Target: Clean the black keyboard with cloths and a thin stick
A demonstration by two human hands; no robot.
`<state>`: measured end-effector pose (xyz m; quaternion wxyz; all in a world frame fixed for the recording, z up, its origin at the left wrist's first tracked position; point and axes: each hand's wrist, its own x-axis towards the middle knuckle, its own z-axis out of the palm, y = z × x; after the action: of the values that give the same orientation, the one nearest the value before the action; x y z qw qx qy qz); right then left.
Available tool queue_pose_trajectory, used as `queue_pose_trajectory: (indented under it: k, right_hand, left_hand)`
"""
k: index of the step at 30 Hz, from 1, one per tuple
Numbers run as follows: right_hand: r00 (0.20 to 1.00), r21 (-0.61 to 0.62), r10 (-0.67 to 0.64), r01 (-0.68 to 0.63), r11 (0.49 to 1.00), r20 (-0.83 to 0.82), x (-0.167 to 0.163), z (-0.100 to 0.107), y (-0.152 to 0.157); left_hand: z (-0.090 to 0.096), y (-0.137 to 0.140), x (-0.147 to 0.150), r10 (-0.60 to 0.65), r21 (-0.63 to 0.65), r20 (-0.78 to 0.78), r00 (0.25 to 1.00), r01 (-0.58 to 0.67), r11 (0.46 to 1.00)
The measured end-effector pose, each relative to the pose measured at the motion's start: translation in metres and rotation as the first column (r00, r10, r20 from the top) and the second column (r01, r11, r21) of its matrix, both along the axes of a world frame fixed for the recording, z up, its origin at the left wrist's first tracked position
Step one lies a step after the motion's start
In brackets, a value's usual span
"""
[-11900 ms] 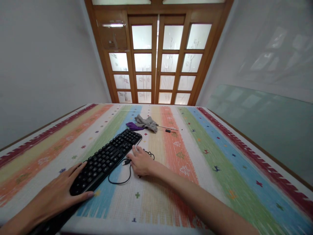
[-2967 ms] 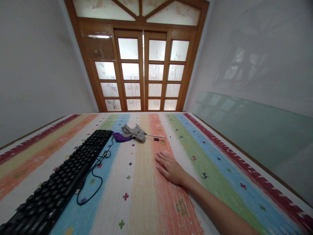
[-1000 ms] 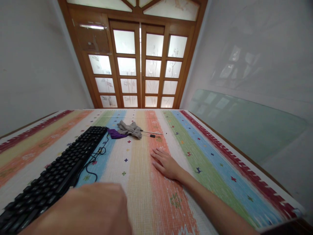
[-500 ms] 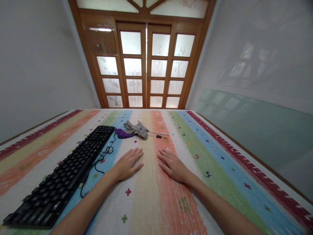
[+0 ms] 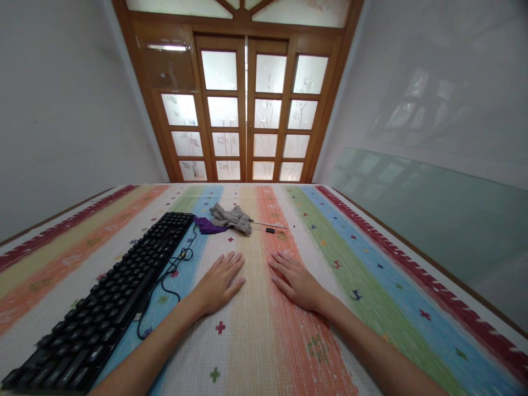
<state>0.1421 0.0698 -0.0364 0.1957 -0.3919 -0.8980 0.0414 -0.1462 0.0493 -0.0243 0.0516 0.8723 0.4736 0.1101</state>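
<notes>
My left hand (image 5: 219, 281) lies flat, palm down, on the striped tablecloth (image 5: 251, 335), fingers stretched out and holding nothing. Level with it, my right hand (image 5: 297, 281) rests the same way on the orange stripe, also bare. A gap of cloth separates the two. Left of my left forearm lies a black keyboard (image 5: 119, 291), slanting away from me, with its dark cable (image 5: 181, 256) loosely coiled beside it. Beyond my fingertips are a crumpled grey cloth (image 5: 233, 217), a purple cloth (image 5: 209, 226) and a small black piece (image 5: 270, 230) beside thin rods (image 5: 264, 224).
Wooden doors (image 5: 246, 110) with frosted panes stand past the table's far edge. A pale wall (image 5: 58, 99) rises on the left. Along the right side a greenish glass panel (image 5: 429, 214) leans against the other wall. The cable's USB plug (image 5: 137, 317) lies near the keyboard.
The view has shifted slightly, so the things on the table appear a little displaced. Both hands stay flat on the cloth, and nothing has been picked up.
</notes>
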Motion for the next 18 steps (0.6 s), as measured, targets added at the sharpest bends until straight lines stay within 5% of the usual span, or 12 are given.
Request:
queue_pose_trajectory:
  k: [18]
  right_hand:
    - [1.0, -0.005, -0.005, 0.006, 1.0, 0.029, -0.0005, 0.0035, -0.0012]
  left_hand:
    - [-0.0005, -0.0003, -0.0003, -0.001, -0.008, -0.009, 1.0, 0.001, 1.0]
